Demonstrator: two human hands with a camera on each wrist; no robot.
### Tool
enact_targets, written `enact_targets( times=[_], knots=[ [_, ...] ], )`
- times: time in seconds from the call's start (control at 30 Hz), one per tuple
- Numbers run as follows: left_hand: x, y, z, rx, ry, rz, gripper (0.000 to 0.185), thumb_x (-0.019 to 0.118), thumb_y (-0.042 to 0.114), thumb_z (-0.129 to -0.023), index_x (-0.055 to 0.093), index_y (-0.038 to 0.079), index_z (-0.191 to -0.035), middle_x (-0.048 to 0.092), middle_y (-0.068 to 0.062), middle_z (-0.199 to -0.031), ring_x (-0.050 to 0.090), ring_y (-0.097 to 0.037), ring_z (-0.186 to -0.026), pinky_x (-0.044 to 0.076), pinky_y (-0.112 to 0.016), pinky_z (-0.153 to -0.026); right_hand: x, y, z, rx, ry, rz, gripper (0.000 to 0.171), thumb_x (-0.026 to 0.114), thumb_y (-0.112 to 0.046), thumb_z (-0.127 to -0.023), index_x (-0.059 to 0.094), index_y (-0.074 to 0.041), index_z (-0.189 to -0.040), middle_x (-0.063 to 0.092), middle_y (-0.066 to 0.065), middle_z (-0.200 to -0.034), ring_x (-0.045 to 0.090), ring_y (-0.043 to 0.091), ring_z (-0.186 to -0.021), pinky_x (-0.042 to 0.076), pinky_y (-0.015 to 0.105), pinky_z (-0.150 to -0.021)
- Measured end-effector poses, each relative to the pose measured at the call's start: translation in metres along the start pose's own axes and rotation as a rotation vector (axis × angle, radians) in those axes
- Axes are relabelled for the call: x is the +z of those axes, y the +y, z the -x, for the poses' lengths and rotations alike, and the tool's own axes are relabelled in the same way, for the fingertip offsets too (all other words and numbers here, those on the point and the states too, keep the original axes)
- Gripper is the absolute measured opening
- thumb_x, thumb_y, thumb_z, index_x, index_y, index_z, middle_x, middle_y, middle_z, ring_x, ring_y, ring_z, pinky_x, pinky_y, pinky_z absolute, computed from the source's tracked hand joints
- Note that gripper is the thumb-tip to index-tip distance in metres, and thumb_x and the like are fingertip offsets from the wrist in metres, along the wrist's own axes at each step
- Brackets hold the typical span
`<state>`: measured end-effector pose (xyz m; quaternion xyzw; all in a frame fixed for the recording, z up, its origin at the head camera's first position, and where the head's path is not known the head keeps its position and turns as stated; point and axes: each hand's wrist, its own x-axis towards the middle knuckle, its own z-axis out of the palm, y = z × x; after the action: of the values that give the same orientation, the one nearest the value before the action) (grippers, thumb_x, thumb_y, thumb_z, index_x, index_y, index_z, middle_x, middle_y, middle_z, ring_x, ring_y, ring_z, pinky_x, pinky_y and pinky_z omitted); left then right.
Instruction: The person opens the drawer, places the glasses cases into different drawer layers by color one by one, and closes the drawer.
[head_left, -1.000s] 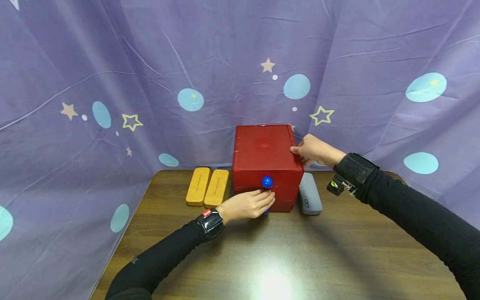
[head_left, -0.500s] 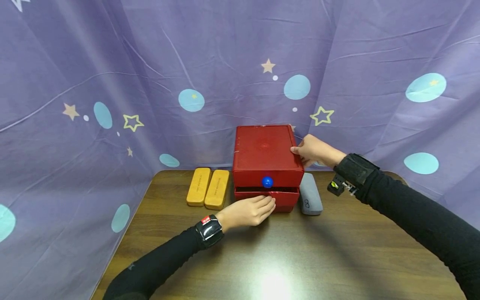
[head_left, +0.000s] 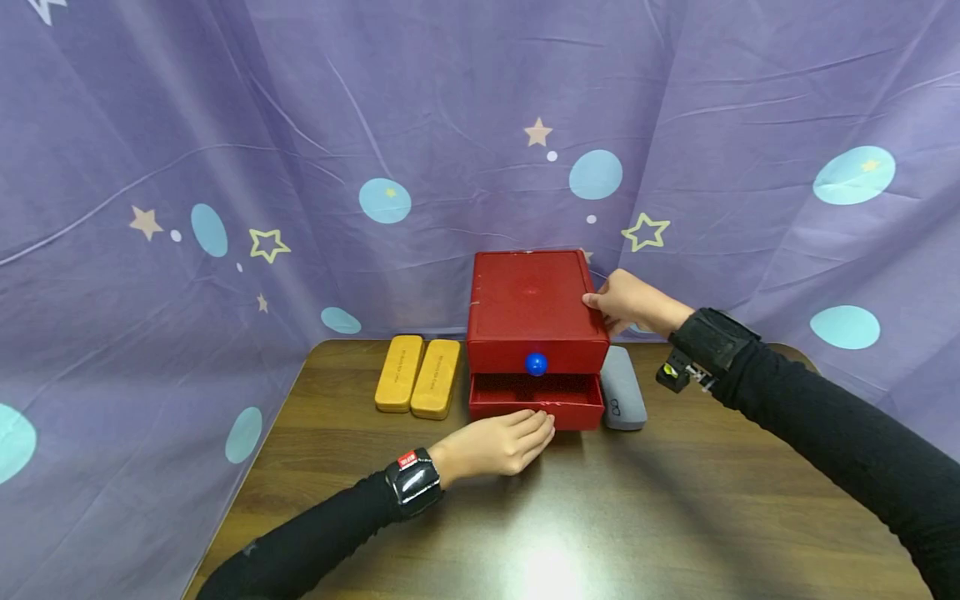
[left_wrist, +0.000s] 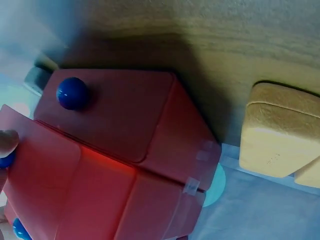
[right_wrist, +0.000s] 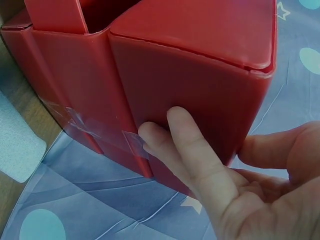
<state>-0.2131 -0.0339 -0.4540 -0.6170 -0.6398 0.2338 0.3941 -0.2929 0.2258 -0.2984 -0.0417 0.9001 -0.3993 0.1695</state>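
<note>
A red drawer box (head_left: 528, 292) with blue knobs stands at the table's back. Its middle drawer (head_left: 577, 412) is partly pulled out, and the part of its inside that shows looks bare. My left hand (head_left: 498, 442) is at this drawer's front; in the left wrist view its fingertips (left_wrist: 8, 142) pinch the blue knob (left_wrist: 7, 160). My right hand (head_left: 633, 302) holds the box's right upper edge, thumb on top and fingers along the side wall. In the right wrist view two fingers (right_wrist: 192, 140) lie nearly straight against that wall.
Two yellow cases, one left (head_left: 399, 373) and one right (head_left: 435, 379), lie left of the box. A grey glasses case (head_left: 622, 387) lies close to its right side. A purple patterned curtain (head_left: 480, 125) hangs behind the wooden table (head_left: 637, 517).
The middle drawer has slid out of the box towards me, with my left hand moving back along with it. My right hand has stayed on the box edge.
</note>
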Motion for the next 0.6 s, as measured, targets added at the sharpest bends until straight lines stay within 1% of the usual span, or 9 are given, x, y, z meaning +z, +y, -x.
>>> enact_targets(
  times=[0.17, 0.43, 0.5, 0.6],
  knots=[
    [-0.007, 0.005, 0.001, 0.026, 0.003, -0.028, 0.038, 0.040, 0.014, -0.105, 0.068, 0.008, -0.130, 0.069, -0.006, -0.131, 0.064, -0.018, -0.123, 0.051, -0.032, -0.107, 0.000, 0.001, 0.000, 0.003, 0.000, -0.008, 0.042, 0.047, -0.014, -0.108, 0.058, 0.025, -0.118, 0.069, 0.037, -0.107, 0.074, 0.027, -0.083, 0.064, 0.039, -0.072],
    [-0.021, 0.012, 0.002, 0.026, -0.011, -0.002, 0.037, 0.042, 0.016, -0.105, 0.067, 0.008, -0.132, 0.069, -0.007, -0.132, 0.064, -0.018, -0.124, 0.051, -0.032, -0.108, 0.000, -0.001, 0.001, 0.015, 0.001, 0.006, 0.042, 0.048, -0.016, -0.108, 0.061, 0.023, -0.117, 0.071, 0.030, -0.103, 0.072, 0.022, -0.081, 0.064, 0.039, -0.073],
    [-0.024, 0.014, 0.002, 0.030, -0.006, 0.002, 0.037, 0.043, 0.015, -0.105, 0.067, 0.008, -0.131, 0.069, -0.007, -0.132, 0.064, -0.018, -0.124, 0.051, -0.032, -0.108, 0.000, -0.001, 0.001, 0.013, -0.004, 0.010, 0.042, 0.048, -0.016, -0.108, 0.061, 0.023, -0.117, 0.071, 0.030, -0.103, 0.072, 0.022, -0.081, 0.064, 0.040, -0.074],
    [-0.029, 0.016, 0.001, 0.037, 0.004, 0.004, 0.037, 0.042, 0.014, -0.105, 0.068, 0.008, -0.131, 0.069, -0.007, -0.132, 0.065, -0.019, -0.124, 0.051, -0.032, -0.107, 0.000, -0.001, 0.001, 0.009, -0.008, -0.009, 0.042, 0.048, -0.014, -0.108, 0.059, 0.025, -0.118, 0.069, 0.035, -0.105, 0.073, 0.024, -0.081, 0.064, 0.040, -0.073]
  ],
)
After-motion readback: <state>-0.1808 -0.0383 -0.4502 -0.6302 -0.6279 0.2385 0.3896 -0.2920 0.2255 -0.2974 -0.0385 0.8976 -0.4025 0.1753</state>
